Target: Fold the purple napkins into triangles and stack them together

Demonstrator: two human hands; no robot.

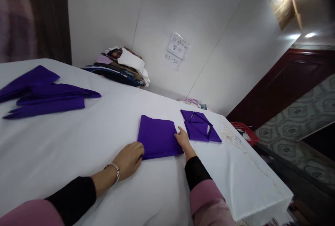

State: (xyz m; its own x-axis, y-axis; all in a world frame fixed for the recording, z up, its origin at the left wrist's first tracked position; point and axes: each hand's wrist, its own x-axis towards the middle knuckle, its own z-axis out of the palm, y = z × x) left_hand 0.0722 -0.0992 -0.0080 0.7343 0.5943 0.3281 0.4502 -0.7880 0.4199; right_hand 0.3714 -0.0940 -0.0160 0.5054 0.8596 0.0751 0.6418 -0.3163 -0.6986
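A purple cloth napkin (159, 138), folded to a rough square, lies flat on the white-covered table in front of me. At its lower left corner, my left hand (131, 158) has its fingers curled over the edge. The right edge is pinched by my right hand (183, 138), thumb uppermost and the other fingers mostly hidden. To the right lies another folded purple napkin (200, 132) with raised, rolled edges forming a diamond in its middle. Several loosely folded purple cloths (49, 93) lie at the far left, apart from my hands.
A stack of mixed folded fabrics (123, 65) sits by the wall at the back. More cloth (192, 102) shows behind the table's far edge. A handwritten sign (178, 46) hangs on the wall. A red basket (247, 133) stands beyond the table's right edge (261, 180).
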